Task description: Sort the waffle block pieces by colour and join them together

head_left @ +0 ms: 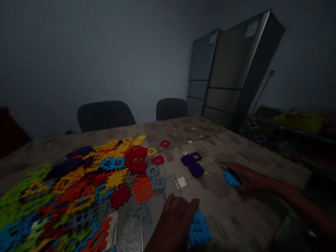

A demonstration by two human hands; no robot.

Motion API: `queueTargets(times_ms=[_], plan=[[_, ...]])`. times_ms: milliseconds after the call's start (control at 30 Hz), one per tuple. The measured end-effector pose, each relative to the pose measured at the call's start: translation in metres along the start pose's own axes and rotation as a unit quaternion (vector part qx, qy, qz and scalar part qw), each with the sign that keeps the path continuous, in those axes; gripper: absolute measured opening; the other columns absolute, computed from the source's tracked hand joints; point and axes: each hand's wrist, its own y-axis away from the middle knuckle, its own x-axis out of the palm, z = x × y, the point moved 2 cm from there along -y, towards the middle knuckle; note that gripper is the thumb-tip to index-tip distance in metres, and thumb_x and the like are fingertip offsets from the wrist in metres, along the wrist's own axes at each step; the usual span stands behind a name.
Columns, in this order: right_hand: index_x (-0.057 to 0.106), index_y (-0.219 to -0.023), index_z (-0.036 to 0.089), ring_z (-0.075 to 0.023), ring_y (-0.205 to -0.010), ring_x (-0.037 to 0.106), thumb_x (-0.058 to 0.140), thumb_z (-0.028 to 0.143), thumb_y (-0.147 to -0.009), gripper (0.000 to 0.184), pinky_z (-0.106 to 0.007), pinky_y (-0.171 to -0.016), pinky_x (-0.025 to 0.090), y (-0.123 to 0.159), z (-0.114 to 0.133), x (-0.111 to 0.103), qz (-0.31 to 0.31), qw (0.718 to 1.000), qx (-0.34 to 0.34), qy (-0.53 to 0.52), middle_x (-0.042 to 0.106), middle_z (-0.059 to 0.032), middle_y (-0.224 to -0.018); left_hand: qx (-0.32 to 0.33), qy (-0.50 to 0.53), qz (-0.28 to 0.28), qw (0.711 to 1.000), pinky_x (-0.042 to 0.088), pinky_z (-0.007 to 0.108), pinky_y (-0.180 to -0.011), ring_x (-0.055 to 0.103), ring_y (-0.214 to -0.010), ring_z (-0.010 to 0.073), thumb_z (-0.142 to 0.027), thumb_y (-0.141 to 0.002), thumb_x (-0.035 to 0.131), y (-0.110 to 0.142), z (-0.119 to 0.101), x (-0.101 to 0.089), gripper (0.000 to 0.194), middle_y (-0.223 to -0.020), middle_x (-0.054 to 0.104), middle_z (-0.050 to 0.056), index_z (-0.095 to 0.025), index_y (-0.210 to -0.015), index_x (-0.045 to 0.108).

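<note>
We find the light dim and cool, its source out of view. Shadows on the table (168, 154) are soft, and a weak sheen edges the tall cabinet (225, 63). Blur softens the plastic pieces (120, 196) towards the table's near left corner; wide-angle distortion tilts the cabinet beyond its far right corner.

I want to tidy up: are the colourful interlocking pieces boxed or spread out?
Spread out: most interlocking pieces lie loose and overlapping across the table's left side.
</note>
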Motion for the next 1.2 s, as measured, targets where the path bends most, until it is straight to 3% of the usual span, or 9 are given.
queueTargets(times_ms=[267,567,767,967,1200], plan=[[0.034,-0.158,0.023,-0.0359,-0.132,0.052,0.064,0.016,-0.062,0.1,-0.056,-0.109,0.039,-0.003,-0.005,-0.013,0.011,1.0,0.007,0.021,0.053,-0.0156,-0.15,-0.008,0.072,-0.014,0.997,0.032,0.07,-0.112,0.06,-0.115,0.0363,-0.032,-0.067,0.084,-0.046,-0.025,0.016,0.091,-0.123,0.066,0.016,-0.016,-0.147,0.044],[0.027,-0.16,0.022,-0.0389,-0.136,0.046,0.062,0.011,-0.06,0.107,-0.055,-0.111,0.034,-0.009,-0.028,-0.011,0.056,0.994,0.026,0.089,0.049,-0.0165,-0.153,-0.034,0.085,-0.022,0.996,0.026,0.063,-0.119,0.054,-0.121,0.0345,-0.029,-0.074,0.078,-0.071,-0.035,0.031,0.081,-0.129,0.063,0.013,-0.018,-0.148,0.045],[0.024,-0.161,0.026,-0.0403,-0.135,0.046,0.063,0.012,-0.06,0.109,-0.056,-0.111,0.033,-0.012,-0.038,-0.016,0.047,0.994,0.029,0.092,0.048,-0.0143,-0.154,-0.031,0.078,-0.016,0.996,0.022,0.058,-0.122,0.051,-0.125,0.0334,-0.033,-0.078,0.075,-0.087,-0.041,0.033,0.081,-0.134,0.061,0.014,-0.015,-0.15,0.043],[0.023,-0.162,0.023,-0.0394,-0.133,0.049,0.063,0.01,-0.059,0.111,-0.054,-0.111,0.034,-0.024,-0.042,-0.021,0.047,0.994,0.04,0.089,0.049,-0.0162,-0.153,-0.05,0.037,-0.017,0.998,0.027,0.054,-0.12,0.051,-0.125,0.0339,-0.039,-0.082,0.073,-0.123,-0.051,0.032,0.079,-0.133,0.061,0.016,-0.014,-0.151,0.043],[0.019,-0.163,0.026,-0.0377,-0.14,0.043,0.063,0.01,-0.058,0.115,-0.051,-0.113,0.034,-0.046,-0.069,-0.023,0.048,0.992,0.059,0.098,0.044,-0.0134,-0.157,-0.06,0.002,-0.021,0.998,0.043,0.048,-0.108,0.055,-0.117,0.0344,-0.042,-0.082,0.074,-0.166,-0.059,0.043,0.078,-0.126,0.064,0.018,-0.011,-0.148,0.045]])
